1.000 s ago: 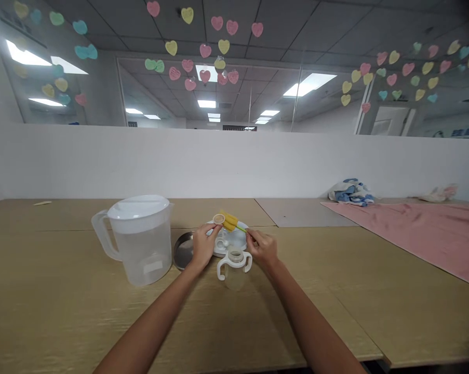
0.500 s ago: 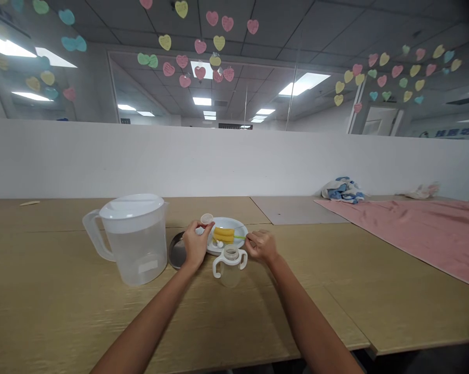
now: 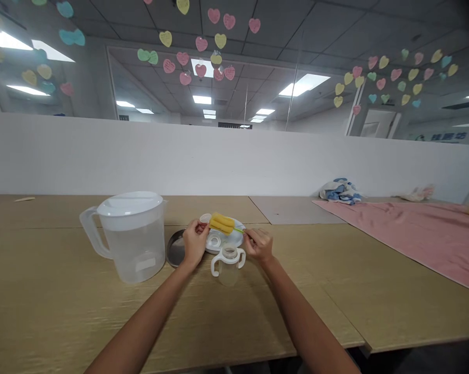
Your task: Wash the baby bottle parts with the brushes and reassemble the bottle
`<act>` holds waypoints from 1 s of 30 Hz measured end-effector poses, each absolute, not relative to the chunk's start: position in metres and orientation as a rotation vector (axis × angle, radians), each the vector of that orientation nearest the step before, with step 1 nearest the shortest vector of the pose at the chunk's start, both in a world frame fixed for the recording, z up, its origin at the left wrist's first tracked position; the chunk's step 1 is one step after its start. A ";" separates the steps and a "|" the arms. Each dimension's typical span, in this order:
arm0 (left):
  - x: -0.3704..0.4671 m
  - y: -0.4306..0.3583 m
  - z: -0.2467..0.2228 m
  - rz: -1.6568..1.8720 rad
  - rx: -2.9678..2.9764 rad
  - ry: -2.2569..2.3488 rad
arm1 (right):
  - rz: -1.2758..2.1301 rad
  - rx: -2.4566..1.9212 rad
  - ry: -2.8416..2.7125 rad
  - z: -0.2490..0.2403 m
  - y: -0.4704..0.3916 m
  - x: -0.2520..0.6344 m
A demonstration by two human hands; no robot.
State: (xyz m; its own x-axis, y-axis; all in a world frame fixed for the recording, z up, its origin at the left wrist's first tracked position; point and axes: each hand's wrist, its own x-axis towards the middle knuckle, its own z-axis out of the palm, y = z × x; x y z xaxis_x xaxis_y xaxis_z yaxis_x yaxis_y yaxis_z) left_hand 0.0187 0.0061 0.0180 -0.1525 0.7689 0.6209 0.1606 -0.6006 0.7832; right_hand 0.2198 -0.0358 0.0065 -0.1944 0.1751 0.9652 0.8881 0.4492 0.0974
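Note:
My right hand (image 3: 258, 243) is closed on the thin green handle of a yellow sponge bottle brush (image 3: 222, 223). The sponge head is raised over a white plate (image 3: 239, 240), its tip close to my left fingers. A small clear round cap (image 3: 205, 218) is pinched in my left hand (image 3: 195, 242); whether the sponge touches it I cannot tell. On the plate lies a white ring-shaped bottle part (image 3: 214, 240). Between my forearms a clear baby bottle (image 3: 229, 274) with two white handles stands upright, its mouth uncovered.
A large lidded plastic pitcher (image 3: 135, 239) stands on the left. Partly behind my left hand is a round metal dish (image 3: 175, 250). A pink cloth (image 3: 409, 228) covers the table's right side, with a blue-and-white cloth (image 3: 340, 191) bunched at the back by the white wall.
The yellow brush has risen off the plate and shifted left and up toward the cap in my left hand. The white ring on the plate has come into clearer view.

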 end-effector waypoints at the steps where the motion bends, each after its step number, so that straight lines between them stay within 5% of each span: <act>1: 0.019 0.006 0.018 1.802 1.652 1.037 | -0.850 -0.929 -1.661 0.006 -0.036 0.220; 12: -0.003 0.020 0.021 2.135 1.454 1.325 | -0.892 -1.125 -1.606 0.001 -0.031 0.222; 30: -0.025 0.044 -0.016 1.623 1.692 1.686 | -0.870 -1.311 -1.578 -0.005 -0.025 0.223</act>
